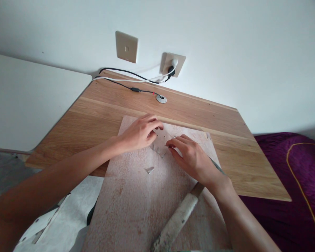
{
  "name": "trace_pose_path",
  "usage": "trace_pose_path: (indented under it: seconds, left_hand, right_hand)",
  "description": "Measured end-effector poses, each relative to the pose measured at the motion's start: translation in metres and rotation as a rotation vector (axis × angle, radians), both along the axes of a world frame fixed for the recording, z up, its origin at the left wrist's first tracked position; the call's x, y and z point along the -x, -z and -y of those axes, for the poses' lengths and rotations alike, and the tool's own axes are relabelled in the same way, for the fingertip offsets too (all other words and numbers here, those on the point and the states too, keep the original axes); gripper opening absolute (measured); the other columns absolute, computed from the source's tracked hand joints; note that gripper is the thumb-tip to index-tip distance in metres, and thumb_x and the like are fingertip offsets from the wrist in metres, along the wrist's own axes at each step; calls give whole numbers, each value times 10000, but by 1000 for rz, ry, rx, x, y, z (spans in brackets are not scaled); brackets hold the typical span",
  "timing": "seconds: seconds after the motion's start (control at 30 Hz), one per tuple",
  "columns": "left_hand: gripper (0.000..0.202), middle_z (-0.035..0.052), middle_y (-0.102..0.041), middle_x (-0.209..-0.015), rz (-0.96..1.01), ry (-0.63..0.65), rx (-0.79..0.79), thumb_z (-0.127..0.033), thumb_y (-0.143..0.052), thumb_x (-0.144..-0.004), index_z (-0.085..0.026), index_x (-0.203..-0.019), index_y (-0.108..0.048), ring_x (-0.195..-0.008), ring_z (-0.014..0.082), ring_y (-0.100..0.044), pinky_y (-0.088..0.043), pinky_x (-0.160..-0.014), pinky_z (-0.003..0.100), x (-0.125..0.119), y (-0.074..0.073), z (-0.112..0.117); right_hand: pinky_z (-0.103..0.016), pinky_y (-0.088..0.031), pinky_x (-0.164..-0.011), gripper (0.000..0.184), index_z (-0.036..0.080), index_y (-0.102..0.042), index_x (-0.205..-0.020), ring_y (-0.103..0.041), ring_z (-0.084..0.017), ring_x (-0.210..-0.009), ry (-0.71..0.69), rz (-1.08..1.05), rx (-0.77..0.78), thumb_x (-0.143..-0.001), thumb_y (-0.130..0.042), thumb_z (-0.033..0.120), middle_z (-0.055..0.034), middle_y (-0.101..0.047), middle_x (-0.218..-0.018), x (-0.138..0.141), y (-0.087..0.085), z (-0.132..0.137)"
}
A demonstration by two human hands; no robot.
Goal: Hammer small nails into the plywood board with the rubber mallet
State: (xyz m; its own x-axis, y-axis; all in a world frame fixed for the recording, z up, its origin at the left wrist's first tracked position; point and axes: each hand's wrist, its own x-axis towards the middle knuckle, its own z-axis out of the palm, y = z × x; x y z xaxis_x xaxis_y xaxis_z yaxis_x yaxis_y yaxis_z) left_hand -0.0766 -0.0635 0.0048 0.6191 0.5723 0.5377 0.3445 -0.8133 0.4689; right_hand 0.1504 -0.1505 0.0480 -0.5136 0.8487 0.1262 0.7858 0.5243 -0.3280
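My left hand (142,132) hovers above the far part of a pale, worn wooden board (126,203). Its fingers are loosely bent, with a gap between thumb and forefinger. To its right, my right hand (187,154) has thumb and forefinger pinched together; what they hold, if anything, is too small to make out. A faint thin line shows between the two hands. Several small nails (158,151) stand or lie on the board below the hands, and a few loose nails (150,170) lie nearer me. Under my right forearm is a hammer (177,222) with a scuffed whitish handle, its head mostly hidden.
The board rests on a wooden desk (257,168) against a white wall. Black and white cables (136,90) run along its back to a wall socket (173,64), near a cable hole (161,99). A white panel (36,101) stands left; purple fabric (283,150) lies right.
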Motion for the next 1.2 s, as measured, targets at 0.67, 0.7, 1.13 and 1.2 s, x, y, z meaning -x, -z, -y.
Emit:
trace_pose_path:
  seconds: [0.67, 0.7, 1.13, 1.2]
  left_hand:
    - [325, 76, -644, -989, -193, 48, -282, 33, -575, -908, -188, -857, -809, -969, 221, -565, -491, -910, 386, 8, -1, -9]
    - [325, 77, -642, -989, -194, 49, -288, 30, -571, -911, -187, -847, -805, -968, 221, -563, -489, -907, 386, 8, -1, -9]
    - [329, 72, -657, -987, -167, 53, -293, 37, -541, -905, -178, -832, -780, -949, 212, -559, -484, -909, 381, 8, 0, -10]
    - [326, 69, -659, -972, -167, 39, -294, 28, -535, -918, -176, -811, -767, -939, 210, -556, -486, -899, 375, 8, 0, -10]
  right_hand:
    - [-434, -585, -857, 250, 190, -741, -1123, -716, -277, -976, -12, 42, -69, -999, -564, 66, -101, -800, -1023, -12, -6, -1]
    - [-436, -584, -857, 236, 187, -741, -1120, -721, -279, -969, 13, 37, -87, -1005, -564, 81, -104, -801, -1022, -15, -7, -1]
    - [-403, -547, -857, 155, 169, -749, -1047, -738, -281, -923, 242, 137, -139, -1034, -627, 264, -108, -789, -989, -23, -7, -16]
    - [-376, -530, -812, 182, 179, -748, -994, -737, -273, -893, 249, 196, -122, -1044, -625, 303, -103, -786, -953, -16, -7, -19]
